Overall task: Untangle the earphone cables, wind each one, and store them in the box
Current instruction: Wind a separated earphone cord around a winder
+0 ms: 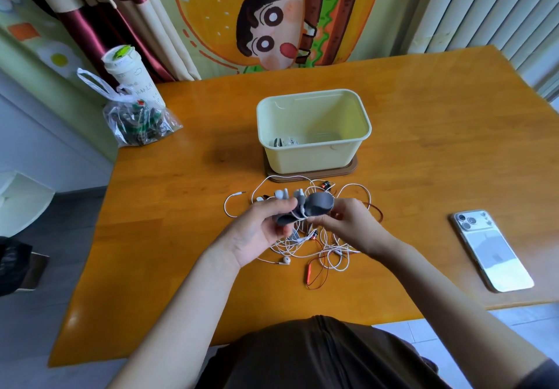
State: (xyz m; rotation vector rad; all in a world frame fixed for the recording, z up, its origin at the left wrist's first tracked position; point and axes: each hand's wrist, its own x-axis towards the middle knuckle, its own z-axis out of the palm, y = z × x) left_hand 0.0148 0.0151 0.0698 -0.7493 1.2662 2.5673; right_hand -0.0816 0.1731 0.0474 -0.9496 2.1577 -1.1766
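Observation:
A tangle of white and red earphone cables (305, 243) lies on the wooden table (187, 237) in front of a pale yellow box (311, 156). Inside the box, at its left end, a wound white earphone (284, 141) is visible. Above the tangle my left hand (260, 228) and my right hand (348, 225) both hold a grey strap (317, 207) that is wrapped around a bundle of white cable with earbuds sticking up. My left thumb and fingers pinch the strap's lower end; my right fingers pinch it near the cable.
The box stands on a brown lid (348, 169). A phone (490, 249) lies face down at the right. A clear plastic bag (136, 119) and a white cup (130, 77) sit at the table's far left corner. A curtain hangs behind.

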